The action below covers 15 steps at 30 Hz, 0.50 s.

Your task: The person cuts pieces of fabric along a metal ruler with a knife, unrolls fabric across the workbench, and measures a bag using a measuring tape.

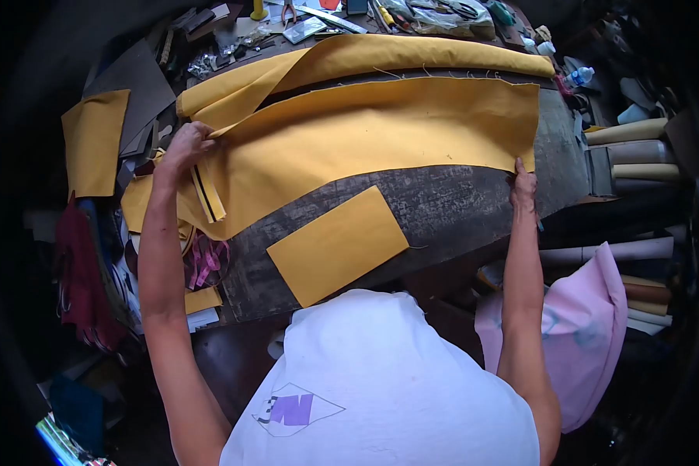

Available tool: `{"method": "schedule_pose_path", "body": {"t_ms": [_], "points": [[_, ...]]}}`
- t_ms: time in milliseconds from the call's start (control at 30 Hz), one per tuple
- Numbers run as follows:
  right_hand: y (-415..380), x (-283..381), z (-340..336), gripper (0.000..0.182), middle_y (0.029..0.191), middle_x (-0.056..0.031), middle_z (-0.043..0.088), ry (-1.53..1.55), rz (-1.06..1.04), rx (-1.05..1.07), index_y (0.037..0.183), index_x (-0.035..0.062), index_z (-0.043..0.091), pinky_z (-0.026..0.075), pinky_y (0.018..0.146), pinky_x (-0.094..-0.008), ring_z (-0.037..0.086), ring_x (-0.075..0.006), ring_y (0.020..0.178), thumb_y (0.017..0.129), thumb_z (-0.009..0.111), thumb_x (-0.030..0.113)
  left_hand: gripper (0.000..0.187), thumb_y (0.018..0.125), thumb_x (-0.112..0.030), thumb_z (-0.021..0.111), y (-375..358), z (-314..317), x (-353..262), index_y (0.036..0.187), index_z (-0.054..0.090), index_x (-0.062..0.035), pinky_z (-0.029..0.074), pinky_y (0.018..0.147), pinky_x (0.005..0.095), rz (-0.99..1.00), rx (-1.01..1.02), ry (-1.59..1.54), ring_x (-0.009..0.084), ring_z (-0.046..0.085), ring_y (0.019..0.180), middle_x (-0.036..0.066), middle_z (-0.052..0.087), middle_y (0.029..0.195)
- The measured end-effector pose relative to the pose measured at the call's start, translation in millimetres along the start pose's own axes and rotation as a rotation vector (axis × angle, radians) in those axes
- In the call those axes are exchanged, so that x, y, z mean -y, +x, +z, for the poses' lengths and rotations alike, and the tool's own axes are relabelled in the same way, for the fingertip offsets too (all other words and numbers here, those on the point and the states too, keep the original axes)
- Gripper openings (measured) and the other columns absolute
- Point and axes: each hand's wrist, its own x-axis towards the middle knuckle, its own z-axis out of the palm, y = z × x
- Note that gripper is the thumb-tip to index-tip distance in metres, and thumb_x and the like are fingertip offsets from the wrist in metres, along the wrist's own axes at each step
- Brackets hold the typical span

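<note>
A long yellow fabric piece [365, 128] spreads across the dark worktable [318, 210]. My left hand [190, 145] is closed on its upper left edge, beside a short strip with a dark line [208, 193] that hangs below the hand. At the lower right corner of the fabric, my right hand [523, 185] pinches the edge, index finger lying along it. Behind runs a folded yellow roll [412, 54], with loose threads between it and the spread piece. A separate yellow rectangle [338, 245] lies flat near my body.
Tools, a metal ruler [330, 19] and plastic bags [450, 17] crowd the table's back edge. A water bottle [579, 77] is at the back right. Material rolls [629, 132] and pink cloth [582, 334] are on the right; yellow [95, 144] and maroon cloth [85, 272] hang left.
</note>
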Motion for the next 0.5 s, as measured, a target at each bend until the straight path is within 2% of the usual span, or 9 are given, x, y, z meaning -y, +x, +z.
{"method": "schedule_pose_path", "body": {"t_ms": [33, 67, 133, 167, 267, 300, 333, 400, 500], "points": [[21.8, -35.3, -5.1, 0.033, 0.099, -0.002, 0.069, -0.013, -0.022, -0.046, 0.119, 0.0082, 0.065, 0.047, 0.058, -0.0292, 0.064, -0.0143, 0.074, 0.094, 0.07, 0.028, 0.03, 0.081, -0.026, 0.076, 17.9, 39.6, -7.2, 0.097, 0.071, -0.0013, 0.05, 0.08, 0.0431, -0.102, 0.105, 0.066, 0.033, 0.066, 0.084, 0.021, 0.066, 0.086], [41.5, -66.5, -18.8, 0.031, 0.1, -0.0022, 0.069, -0.103, 0.099, -0.043, 0.121, 0.0093, 0.064, 0.048, 0.056, -0.0305, 0.064, -0.0146, 0.072, 0.095, 0.068, 0.026, 0.033, 0.08, -0.029, 0.078, 32.8, 72.7, -19.7, 0.1, 0.071, -0.0038, 0.049, 0.087, 0.0456, -0.209, 0.214, 0.129, 0.0327, 0.066, 0.094, 0.019, 0.068, 0.095], [40.4, -76.8, -23.8, 0.029, 0.103, -0.0033, 0.069, -0.116, 0.291, -0.053, 0.122, 0.0113, 0.062, 0.05, 0.052, -0.029, 0.065, -0.0158, 0.077, 0.097, 0.065, 0.024, 0.044, 0.077, -0.032, 0.08, 33.2, 119.7, -45.7, 0.113, 0.067, -0.0118, 0.037, 0.104, 0.0527, -0.206, 0.096, 0.276, 0.0338, 0.054, 0.119, 0.015, 0.06, 0.123], [44.6, -82.9, -25.9, 0.028, 0.103, -0.0035, 0.069, -0.129, 0.308, 0.003, 0.122, 0.011, 0.062, 0.05, 0.053, -0.0285, 0.066, -0.0158, 0.078, 0.097, 0.065, 0.024, 0.056, 0.077, -0.031, 0.08, 40.4, 132.2, -52.7, 0.126, 0.06, -0.0135, 0.023, 0.114, 0.0564, -0.268, 0.173, 0.308, 0.0353, 0.039, 0.135, 0.014, 0.05, 0.135], [63.0, -92.5, -34.8, 0.034, 0.101, -0.0045, 0.069, -0.266, 0.281, 0.129, 0.122, 0.0076, 0.061, 0.052, 0.055, -0.0284, 0.066, -0.0153, 0.081, 0.094, 0.068, 0.026, 0.062, 0.076, -0.03, 0.081, 33.4, 145.7, -87.6, 0.13, 0.057, -0.0098, 0.022, 0.116, 0.0558, -0.071, -0.174, 0.494, 0.0361, 0.038, 0.137, 0.016, 0.052, 0.132], [69.1, -92.2, -34.9, 0.036, 0.102, -0.0051, 0.069, -0.292, 0.274, 0.151, 0.122, 0.0069, 0.061, 0.052, 0.055, -0.0286, 0.066, -0.0154, 0.082, 0.093, 0.069, 0.025, 0.067, 0.076, -0.03, 0.081, 26.2, 152.1, -94.1, 0.133, 0.054, -0.0069, 0.019, 0.118, 0.0572, -0.073, -0.205, 0.434, 0.0382, 0.031, 0.142, 0.018, 0.046, 0.139], [75.5, -88.4, -32.7, 0.038, 0.102, -0.0058, 0.069, -0.315, 0.263, 0.175, 0.123, 0.0061, 0.061, 0.052, 0.056, -0.0287, 0.066, -0.0155, 0.082, 0.091, 0.07, 0.025, 0.069, 0.077, -0.03, 0.081, 13.3, 157.2, -108.2, 0.136, 0.052, -0.0076, 0.02, 0.117, 0.0578, -0.158, -0.236, 0.432, 0.0392, 0.03, 0.143, 0.019, 0.043, 0.142], [94.8, -89.2, -35.4, 0.042, 0.102, -0.0137, 0.07, -0.415, 0.087, 0.239, 0.116, -0.0068, 0.062, 0.054, 0.071, -0.0304, 0.068, -0.0185, 0.083, 0.085, 0.075, 0.017, 0.074, 0.078, -0.03, 0.08, -19.7, 167.3, -152.1, 0.141, 0.048, -0.009, 0.021, 0.116, 0.059, -0.326, -0.3, 0.437, 0.0413, 0.026, 0.143, 0.02, 0.036, 0.147], [104.5, -70.1, -26.7, 0.039, 0.098, -0.0129, 0.071, -0.439, 0.105, 0.306, 0.11, -0.0076, 0.064, 0.053, 0.076, -0.0315, 0.068, -0.0196, 0.083, 0.083, 0.076, 0.017, 0.078, 0.081, -0.03, 0.078, -62.9, 192.7, -185.0, 0.146, 0.04, -0.0103, 0.025, 0.113, 0.0628, -0.822, -0.331, 0.489, 0.0446, 0.019, 0.146, 0.021, 0.03, 0.149]]}}
